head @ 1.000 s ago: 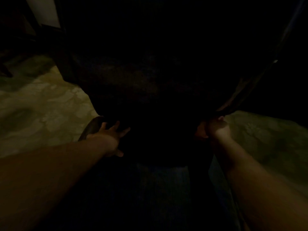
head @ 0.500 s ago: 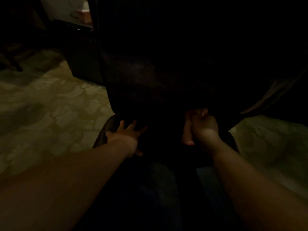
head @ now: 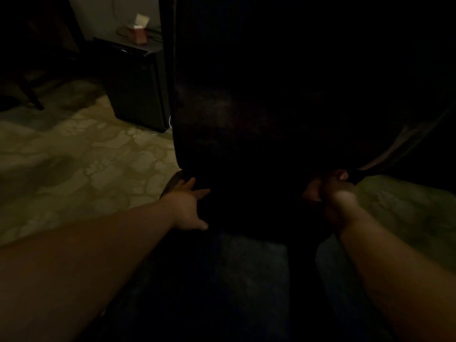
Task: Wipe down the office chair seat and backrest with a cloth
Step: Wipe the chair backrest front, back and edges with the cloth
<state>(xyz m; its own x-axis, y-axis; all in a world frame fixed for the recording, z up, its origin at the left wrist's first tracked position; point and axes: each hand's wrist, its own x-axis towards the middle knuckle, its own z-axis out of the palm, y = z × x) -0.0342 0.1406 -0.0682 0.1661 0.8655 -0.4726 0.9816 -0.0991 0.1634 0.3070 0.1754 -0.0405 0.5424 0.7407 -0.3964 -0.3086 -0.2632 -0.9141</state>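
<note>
- The office chair (head: 283,114) fills the frame from centre to 1 o'clock; the left hand (head: 188,207), fingers spread, rests on its lower edge at 8 o'clock.
- The right hand (head: 338,201), at 4 o'clock, is clenched, probably round a cloth lost in the dark.
- With so little light, patches could go unwiped, and the chair may swivel under pressure.

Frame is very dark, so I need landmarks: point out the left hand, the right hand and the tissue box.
left hand (head: 187,208): head view, back of the hand.
right hand (head: 338,198): head view, back of the curled hand.
tissue box (head: 139,33): head view, front face of the box.
</note>
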